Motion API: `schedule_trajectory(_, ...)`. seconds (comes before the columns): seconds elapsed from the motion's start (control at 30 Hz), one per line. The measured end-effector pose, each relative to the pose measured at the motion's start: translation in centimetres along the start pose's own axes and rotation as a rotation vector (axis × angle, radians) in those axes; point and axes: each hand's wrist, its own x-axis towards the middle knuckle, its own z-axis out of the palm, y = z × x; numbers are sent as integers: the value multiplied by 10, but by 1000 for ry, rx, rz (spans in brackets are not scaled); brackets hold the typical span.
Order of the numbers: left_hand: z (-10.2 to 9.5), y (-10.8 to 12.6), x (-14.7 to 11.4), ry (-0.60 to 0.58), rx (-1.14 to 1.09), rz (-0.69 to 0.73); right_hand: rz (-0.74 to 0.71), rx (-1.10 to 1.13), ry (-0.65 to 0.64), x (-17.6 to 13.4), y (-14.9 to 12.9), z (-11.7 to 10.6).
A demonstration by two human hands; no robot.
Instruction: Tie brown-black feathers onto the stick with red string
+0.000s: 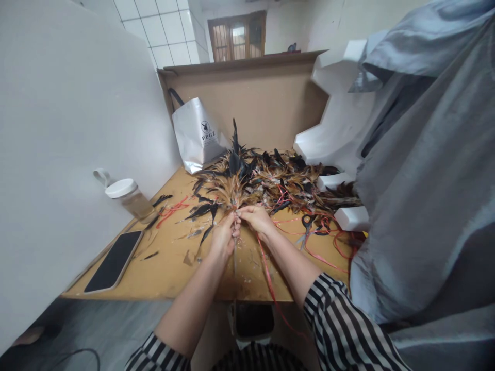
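My left hand (225, 233) is closed around the lower end of a feather duster (232, 188), whose brown and black feathers fan out upward and away from me. A thin stick shows below that fist. Meeting it from the right, my right hand (254, 217) has thumb and fingers pinched at the base of the feathers. Whether it grips the feathers or a strand there is too small to tell. A red plastic ribbon (266, 263) trails down beneath my right forearm and over the table's front edge.
A heap of feathers (286, 175) fills the table's back. Scissors (307, 224) lie among red ribbon at right, near white foam blocks (351, 219). At left are a phone (114, 262), a lidded bottle (133, 201) and a silver bag (197, 134). Grey cloth (429, 180) hangs at right.
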Motion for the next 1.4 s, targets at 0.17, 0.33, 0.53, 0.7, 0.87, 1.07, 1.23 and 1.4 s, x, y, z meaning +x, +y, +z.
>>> schedule_trajectory(0.17, 1, 5, 1, -27, 38, -25, -59, -72, 14, -2, -3, 2)
schedule_trajectory(0.33, -2, 7, 7, -14, 42, -52, -181, -294, 50, -4, 0, 4)
schedule_trajectory(0.53, -8, 14, 20, -13, -3, -118, -393, -629, 117, -14, 3, 7)
schedule_trajectory(0.7, -15, 19, 26, -73, -44, -228, -390, -530, 169, -15, -1, 13)
schedule_trajectory(0.87, -22, 14, 25, -109, -41, -289, -275, -235, 155, -13, -7, 18)
schedule_trajectory(1.07, -23, 12, 25, -134, -37, -328, -284, -147, 114, -21, -10, 21)
schedule_trajectory(1.23, -27, 17, 30, -67, -49, -331, -197, -176, 53, -12, -1, 16)
schedule_trajectory(1.4, -31, 30, 31, -14, -155, -327, 1, -276, -126, 2, -6, -9)
